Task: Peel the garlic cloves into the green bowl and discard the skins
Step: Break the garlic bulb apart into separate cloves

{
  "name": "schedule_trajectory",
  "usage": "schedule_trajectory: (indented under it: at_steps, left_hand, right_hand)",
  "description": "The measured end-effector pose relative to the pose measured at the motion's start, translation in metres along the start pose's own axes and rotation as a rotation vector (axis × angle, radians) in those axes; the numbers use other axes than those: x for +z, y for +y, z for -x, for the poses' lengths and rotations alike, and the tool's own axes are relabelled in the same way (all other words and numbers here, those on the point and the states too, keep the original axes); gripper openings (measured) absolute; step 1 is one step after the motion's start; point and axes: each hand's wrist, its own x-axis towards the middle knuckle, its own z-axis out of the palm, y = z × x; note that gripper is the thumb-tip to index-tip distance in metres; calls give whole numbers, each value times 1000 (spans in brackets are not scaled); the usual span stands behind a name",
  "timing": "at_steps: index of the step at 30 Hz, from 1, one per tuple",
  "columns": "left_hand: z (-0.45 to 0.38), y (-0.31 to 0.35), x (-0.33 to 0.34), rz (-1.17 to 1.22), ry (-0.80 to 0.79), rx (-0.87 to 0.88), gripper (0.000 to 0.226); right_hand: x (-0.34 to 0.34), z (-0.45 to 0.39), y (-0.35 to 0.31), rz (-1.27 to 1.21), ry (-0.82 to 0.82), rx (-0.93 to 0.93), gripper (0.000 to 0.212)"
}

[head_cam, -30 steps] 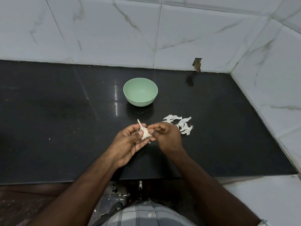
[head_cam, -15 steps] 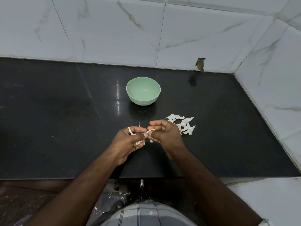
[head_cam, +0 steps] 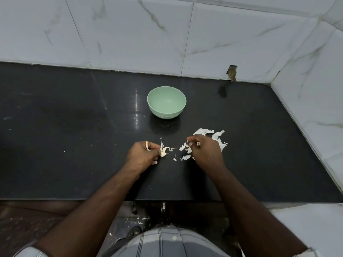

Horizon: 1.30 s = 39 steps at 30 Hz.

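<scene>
My left hand (head_cam: 143, 156) grips a garlic clove (head_cam: 163, 152) above the black counter, with a thin strip of skin trailing off to the right. My right hand (head_cam: 206, 153) has its fingers curled and pinches a torn piece of garlic skin (head_cam: 188, 147). A pile of white skins (head_cam: 219, 138) lies on the counter behind and to the right of that hand. The green bowl (head_cam: 166, 104) stands beyond both hands, and nothing shows inside it.
Small skin flakes (head_cam: 183, 157) lie between my hands. The black counter (head_cam: 65, 127) ends at tiled walls at the back and on the right. A chipped hole (head_cam: 232, 73) marks the back wall. The counter's front edge runs just under my forearms.
My hands have pulled apart. The right hand moved right toward the skin pile, tearing a strip of skin off the clove. More flakes lie on the counter.
</scene>
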Motion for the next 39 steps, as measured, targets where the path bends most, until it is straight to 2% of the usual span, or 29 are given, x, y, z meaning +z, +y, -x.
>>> schedule_trajectory:
  at_steps: [5, 7, 9, 13, 14, 16, 19, 22, 25, 31, 35, 39]
  left_hand:
    - [2, 10, -5, 281, -12, -76, 16]
    - [6, 16, -10, 474, -128, -132, 25]
    - [8, 18, -14, 583, -242, -145, 34]
    - [9, 16, -17, 568, -271, -116, 33]
    - [8, 15, -17, 578, -272, -118, 31]
    - [8, 12, -17, 568, -275, -125, 27]
    - [9, 10, -18, 537, -292, -119, 26]
    - [11, 12, -16, 602, -335, -116, 38]
    - [13, 13, -15, 624, -391, -96, 41]
    - [11, 11, -13, 692, -351, -119, 43]
    - [11, 9, -9, 717, -299, -108, 35]
    - [10, 9, -7, 734, -255, -117, 29]
  right_hand:
    - [4, 8, -5, 24, 136, -122, 20]
    - [7, 14, -14, -102, 84, -89, 17]
    - [13, 17, -19, -147, -42, -94, 18]
    - [30, 22, -13, -105, -297, -28, 22]
    - [31, 22, -10, -78, -286, -4, 23]
    - [28, 19, -7, 12, -163, -3, 24]
    - [21, 15, -11, -151, -34, 17, 22]
    - [24, 17, -27, -465, -173, -9, 23]
    - [29, 19, -37, -581, -271, -61, 26]
    - [31, 19, -34, -610, -107, 39, 18]
    - [36, 18, -31, -589, -92, 41, 15]
    - [36, 19, -32, -702, -113, 84, 24]
